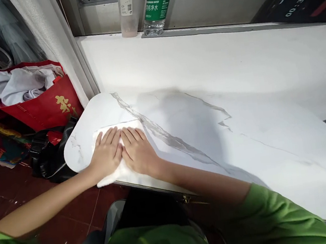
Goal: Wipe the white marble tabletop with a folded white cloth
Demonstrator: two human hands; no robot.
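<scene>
A white cloth (110, 179) lies spread over the left part of a white marble-patterned tabletop (189, 134), with one corner hanging past the front edge. My left hand (106, 152) rests flat on the cloth, fingers stretched toward the wall. Beside it, my right hand (138, 149) also presses flat on the cloth, its thumb side touching the left hand. Neither hand grips the cloth; the palms cover much of it.
On the ledge behind stand a water bottle (156, 10), a translucent container (128, 13) and a black phone (303, 1) showing a timer. Left of the table are a red bag (48, 105) with white fabric inside, a black bag (49, 154) and a pale curtain (48, 37).
</scene>
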